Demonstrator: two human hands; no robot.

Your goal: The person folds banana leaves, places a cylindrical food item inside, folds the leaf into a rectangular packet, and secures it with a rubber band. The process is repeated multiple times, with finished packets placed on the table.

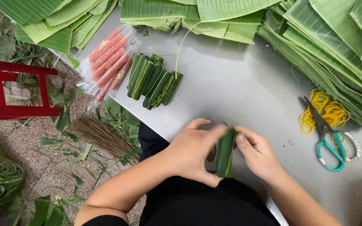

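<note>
Left hand (191,152): nearest the camera, over the near edge of the bench, curled around the left side of the leaf roll, fingers closed on it.
Right hand (256,152): just right of the left hand, fingertips pinched on the upper right side of the same leaf roll, fingers bent, not spread.
Leaf roll (225,152): dark green, narrow, standing nearly upright between both hands, clamped from left and right, above the bench's near edge.
Bench (239,88): grey metal top, running from the near right to the far left.
Scissors (328,136): right of the hands, lying flat on the bench, teal handles toward the near side, blades pointing far-left, well apart from the right hand.
Rubber bands (329,111): loose yellow heap, under and beside the scissor blades.
Finished rolls (153,81): cluster of green wrapped pieces lying side by side on the bench, far-left of the hands.
Sausage packs (107,62): clear plastic bags with pinkish-red sticks, just left of the finished rolls, at the bench's left edge.
Banana leaves (327,42): cut green stacks along the far edge and the right side of the bench.
Red stool (17,90): on the floor at left, off the bench.
Broom (101,136): bundle of brown twigs on the floor, among leaf scraps, left of the person's arm.
</note>
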